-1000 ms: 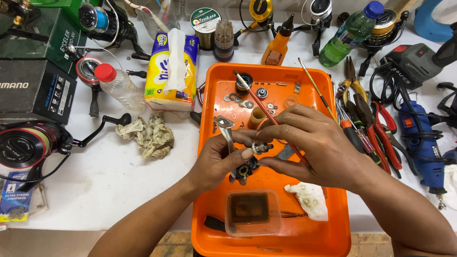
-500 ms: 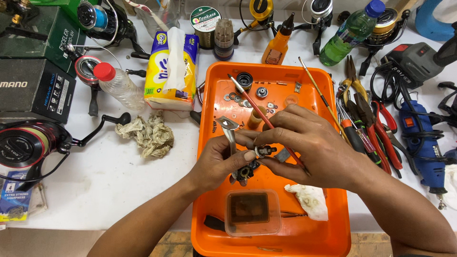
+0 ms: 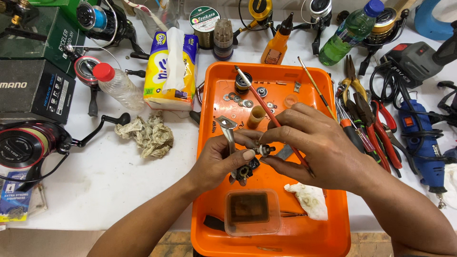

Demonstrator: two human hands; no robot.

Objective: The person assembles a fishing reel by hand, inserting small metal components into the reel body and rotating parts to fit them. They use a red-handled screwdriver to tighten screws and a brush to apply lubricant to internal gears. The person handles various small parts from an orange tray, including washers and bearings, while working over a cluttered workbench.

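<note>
1. Since before, the red brush [image 3: 271, 116] has tilted steeper, its long axis running up-left from the right hand [image 3: 314, 143].
2. Left hand [image 3: 221, 162] fingers pinch a small metal reel part [image 3: 263, 150] over the orange tray [image 3: 333, 209].
3. Right fingers close on brush and part.

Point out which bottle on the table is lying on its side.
The clear bottle with the red cap, left of the tissue pack; the orange bottle stands upright.

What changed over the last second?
The red brush in the right hand swung its head up-left, toward the tray's top. The left hand keeps its grip on the reel part; both hands stay together over the tray.
</note>
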